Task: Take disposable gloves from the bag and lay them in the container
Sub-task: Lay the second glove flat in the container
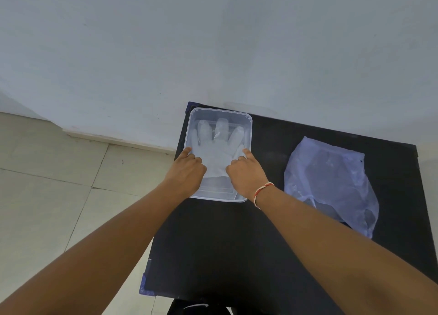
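Observation:
A clear plastic container [247, 125] stands at the far left of the black table. A translucent white disposable glove [216, 148] lies flat inside it, fingers spread and pointing away from me. My left hand [187, 170] rests on the glove's left edge with fingers curled and pressing down. My right hand [246, 170], with a red and white thread on the wrist, presses the glove's right edge in the same way. Whether either hand pinches the glove or only presses it is unclear. The thin clear plastic bag [331, 184] lies flat to the right of the container, away from both hands.
The black table [225, 243] stands against a pale wall [213, 42]. Its left edge runs just beside the container, with a tiled floor [47, 196] below. My dark trousers and a shoe show at the bottom edge.

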